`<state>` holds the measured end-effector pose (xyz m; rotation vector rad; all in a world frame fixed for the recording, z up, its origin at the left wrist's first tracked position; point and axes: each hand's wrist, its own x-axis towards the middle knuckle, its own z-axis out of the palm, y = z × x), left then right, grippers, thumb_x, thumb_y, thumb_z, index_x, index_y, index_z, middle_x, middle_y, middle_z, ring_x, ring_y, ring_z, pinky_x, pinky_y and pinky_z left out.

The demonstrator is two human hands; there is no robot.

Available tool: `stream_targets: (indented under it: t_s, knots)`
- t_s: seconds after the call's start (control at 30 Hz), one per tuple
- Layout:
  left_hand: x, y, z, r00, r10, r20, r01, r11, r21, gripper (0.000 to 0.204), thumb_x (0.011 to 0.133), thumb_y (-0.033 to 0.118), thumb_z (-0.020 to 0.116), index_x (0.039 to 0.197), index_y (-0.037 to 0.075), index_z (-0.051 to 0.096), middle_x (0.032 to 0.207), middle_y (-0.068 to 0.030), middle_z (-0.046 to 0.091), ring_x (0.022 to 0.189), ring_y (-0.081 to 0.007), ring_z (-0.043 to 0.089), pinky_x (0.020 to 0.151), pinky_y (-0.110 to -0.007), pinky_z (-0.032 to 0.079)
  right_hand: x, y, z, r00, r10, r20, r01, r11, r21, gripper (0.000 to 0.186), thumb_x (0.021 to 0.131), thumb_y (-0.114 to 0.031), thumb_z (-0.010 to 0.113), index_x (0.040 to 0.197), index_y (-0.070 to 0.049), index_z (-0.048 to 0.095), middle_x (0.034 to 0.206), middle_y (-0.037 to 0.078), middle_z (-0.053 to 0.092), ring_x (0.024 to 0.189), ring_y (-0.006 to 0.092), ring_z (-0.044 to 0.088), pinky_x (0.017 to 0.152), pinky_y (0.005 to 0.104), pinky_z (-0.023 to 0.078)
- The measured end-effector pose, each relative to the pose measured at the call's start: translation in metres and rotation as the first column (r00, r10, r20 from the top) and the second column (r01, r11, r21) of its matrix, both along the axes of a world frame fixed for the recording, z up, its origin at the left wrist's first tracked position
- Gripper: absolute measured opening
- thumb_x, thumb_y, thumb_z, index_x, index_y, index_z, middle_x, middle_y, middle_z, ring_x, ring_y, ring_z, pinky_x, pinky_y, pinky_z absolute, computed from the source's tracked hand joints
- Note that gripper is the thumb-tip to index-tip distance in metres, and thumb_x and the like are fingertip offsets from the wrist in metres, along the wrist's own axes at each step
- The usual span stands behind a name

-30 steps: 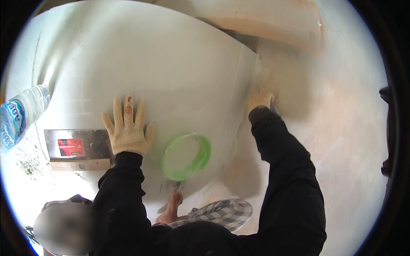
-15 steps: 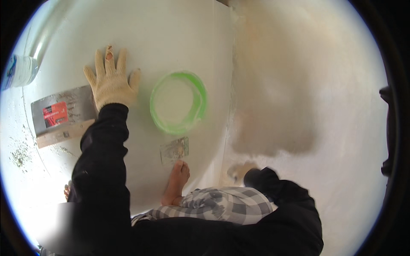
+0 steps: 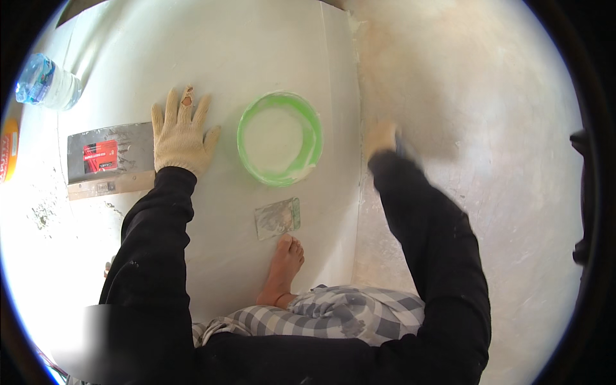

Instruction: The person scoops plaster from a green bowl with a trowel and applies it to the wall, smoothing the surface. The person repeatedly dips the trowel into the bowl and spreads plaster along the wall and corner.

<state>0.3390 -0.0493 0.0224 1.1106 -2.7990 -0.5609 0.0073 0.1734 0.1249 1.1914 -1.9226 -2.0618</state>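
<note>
My left hand [image 3: 183, 138], in a cream knit glove with a torn fingertip, lies flat with spread fingers on the white surface. Just left of it rests a wide filling knife [image 3: 131, 144] with a metal blade, a red label and a pale handle. A round green tub [image 3: 312, 154] with white paste inside stands right of that hand. My right hand [image 3: 383, 138], gloved too, is blurred against the patchy beige wall [image 3: 436, 212]. It appears closed around a thin greyish thing, mostly hidden and smeared by motion.
A clear plastic bottle [image 3: 59, 88] lies at the far left, with an orange container [image 3: 9, 151] nearer. A smeared flat transparent piece [image 3: 277, 218] lies between the tub and my bare foot [image 3: 280, 273]. Crumbs [image 3: 43, 215] are scattered at left.
My right hand has swept away from my body along the wall, from beside my knee to level with the tub. My left hand stays flat; the view has shifted slightly.
</note>
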Motion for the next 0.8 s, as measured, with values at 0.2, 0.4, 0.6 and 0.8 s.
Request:
stream_targets:
  t_s: [0.2,0.4,0.6,0.8]
  knots:
    - [-0.005,-0.001,-0.004,0.999,0.021,-0.039,-0.023,0.999,-0.041,0.053,0.096,0.035,0.054,0.145,0.016,0.049,0.158,-0.0099,0.036,0.149,-0.0297,0.024,0.121,-0.054,0.017,0.135,0.166,0.029,0.588,-0.747,0.311,0.455,0.623,0.637,0.035,0.089,-0.03,0.06,0.118,-0.014,0.072,0.119,0.011,0.07,0.109,0.0328,0.064,0.081,0.0551,0.045]
    - [-0.024,-0.01,-0.024,0.857,0.122,-0.501,-0.124,0.992,0.029,0.033,0.096,0.037,0.057,0.108,0.012,0.075,0.106,-0.0082,0.071,0.111,-0.0244,0.061,0.1,-0.04,0.042,0.167,0.207,0.043,-0.144,-0.787,0.599,0.645,0.384,0.66,0.081,0.076,-0.052,0.072,0.145,-0.016,0.05,0.138,0.018,0.059,0.125,0.037,0.057,0.105,0.0416,0.042]
    - [-0.052,-0.004,-0.024,0.806,0.497,-0.321,0.073,0.454,0.888,0.041,0.099,0.04,0.055,0.085,0.004,0.069,0.071,0.0027,0.055,0.065,-0.0084,0.049,0.058,-0.027,0.039,0.194,0.262,0.019,-0.27,-0.823,0.499,0.542,0.299,0.786,0.094,0.073,-0.051,0.075,0.153,-0.017,0.038,0.148,0.019,0.049,0.131,0.0397,0.051,0.109,0.0432,0.039]
    - [-0.042,0.017,-0.03,0.768,0.608,-0.2,0.248,0.004,0.969,0.047,0.103,0.048,0.05,0.123,0.006,0.059,0.109,-0.003,0.063,0.096,-0.0142,0.059,0.082,-0.031,0.049,0.197,0.276,0.029,-0.164,-0.371,0.914,0.898,0.327,0.294,0.076,0.076,-0.041,0.072,0.143,-0.013,0.05,0.146,0.02,0.048,0.12,0.042,0.056,0.104,0.0427,0.044]
